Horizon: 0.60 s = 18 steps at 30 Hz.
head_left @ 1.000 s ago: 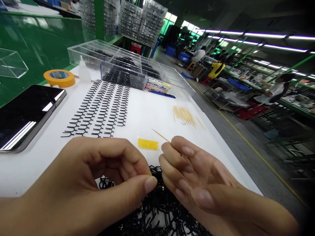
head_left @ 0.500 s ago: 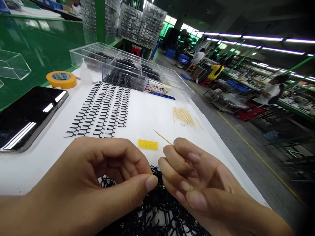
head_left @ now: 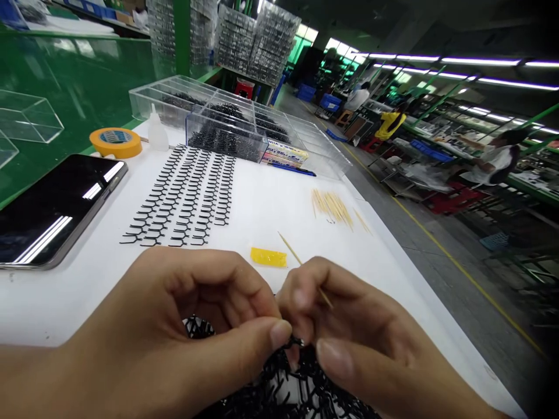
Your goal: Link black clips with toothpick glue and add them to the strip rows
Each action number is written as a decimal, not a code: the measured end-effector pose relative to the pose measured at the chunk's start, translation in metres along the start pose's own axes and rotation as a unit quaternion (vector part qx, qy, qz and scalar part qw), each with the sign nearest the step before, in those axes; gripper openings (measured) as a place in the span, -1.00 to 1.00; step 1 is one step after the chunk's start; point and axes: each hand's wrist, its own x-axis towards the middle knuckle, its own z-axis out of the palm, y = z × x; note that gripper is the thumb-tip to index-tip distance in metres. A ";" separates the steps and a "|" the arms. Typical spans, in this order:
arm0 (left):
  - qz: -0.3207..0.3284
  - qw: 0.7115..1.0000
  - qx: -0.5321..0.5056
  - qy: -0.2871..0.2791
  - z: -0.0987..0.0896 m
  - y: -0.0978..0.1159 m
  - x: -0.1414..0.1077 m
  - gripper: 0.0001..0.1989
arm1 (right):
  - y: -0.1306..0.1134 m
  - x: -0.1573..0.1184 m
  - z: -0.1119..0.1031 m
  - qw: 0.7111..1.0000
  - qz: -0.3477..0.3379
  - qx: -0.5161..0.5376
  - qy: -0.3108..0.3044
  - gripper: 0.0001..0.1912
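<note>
My left hand (head_left: 209,314) is closed, thumb and forefinger pinched together. A bit of a small black forked piece (head_left: 297,342) shows at its fingertips; most of it is hidden. Close by on the right, my right hand (head_left: 358,326) holds a wooden toothpick (head_left: 290,248) between its fingers, the tip pointing up and to the left. Its thumb stands apart from the fingers. Under both hands lies a tangled heap of black forked pieces (head_left: 301,387). Ahead of them, a yellow tape strip (head_left: 268,256) sticks to the white tabletop (head_left: 257,203).
Black forked pieces (head_left: 190,201) stand in several rows. Beyond are a clear divided box (head_left: 323,139), glue bottle (head_left: 157,132) and orange tape roll (head_left: 116,143). A phone (head_left: 52,203) lies left, toothpicks (head_left: 332,208) right. People (head_left: 491,160) sit farther off.
My right hand has turned and its fingers have come in against the left fingertips. The toothpick has swung steeper, its rear end now showing below the fingers. The view has shifted slightly.
</note>
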 end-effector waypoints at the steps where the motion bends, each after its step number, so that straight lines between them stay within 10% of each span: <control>1: -0.002 1.000 -0.015 -0.006 0.001 0.001 0.000 -0.85 | 0.001 0.000 0.001 1.000 0.012 -0.006 -0.008 -0.88; 7: -0.010 0.997 -0.074 -0.020 0.007 0.002 -0.002 -0.89 | 0.001 0.000 0.005 0.998 0.056 0.019 -0.008 -0.89; 18: 0.191 0.981 -0.028 -0.006 0.004 -0.017 0.006 -0.90 | 0.000 0.002 0.005 0.998 0.058 0.022 -0.006 -0.94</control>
